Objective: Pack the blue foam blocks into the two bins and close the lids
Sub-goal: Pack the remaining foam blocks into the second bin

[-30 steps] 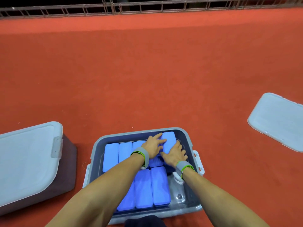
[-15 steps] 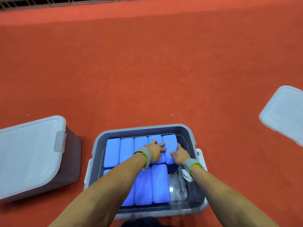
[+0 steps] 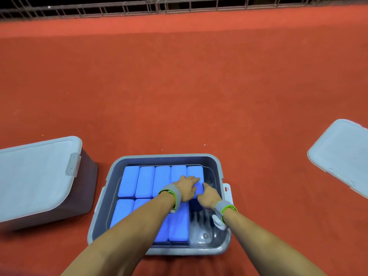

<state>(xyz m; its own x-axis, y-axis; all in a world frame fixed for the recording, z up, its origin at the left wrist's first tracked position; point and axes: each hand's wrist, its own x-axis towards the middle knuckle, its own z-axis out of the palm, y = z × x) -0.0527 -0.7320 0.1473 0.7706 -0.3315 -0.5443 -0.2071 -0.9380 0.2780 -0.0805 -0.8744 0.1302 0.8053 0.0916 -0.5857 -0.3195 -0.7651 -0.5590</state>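
Single head-worn view, steeply forward and down, close over the open bin [image 3: 113, 198], far fence perhaps blurred.

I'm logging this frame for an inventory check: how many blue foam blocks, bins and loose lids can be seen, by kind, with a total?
Blue foam blocks: 9 visible, 5 in the far row, 4 in the near row (partly behind the arms)
Bins: 2, the open bin and the closed bin
Loose lids: 1, on the floor at right
Total: 12

Both hands [image 3: 197, 191] press flat on blue foam blocks [image 3: 145, 181] in the open bin [image 3: 169, 158].
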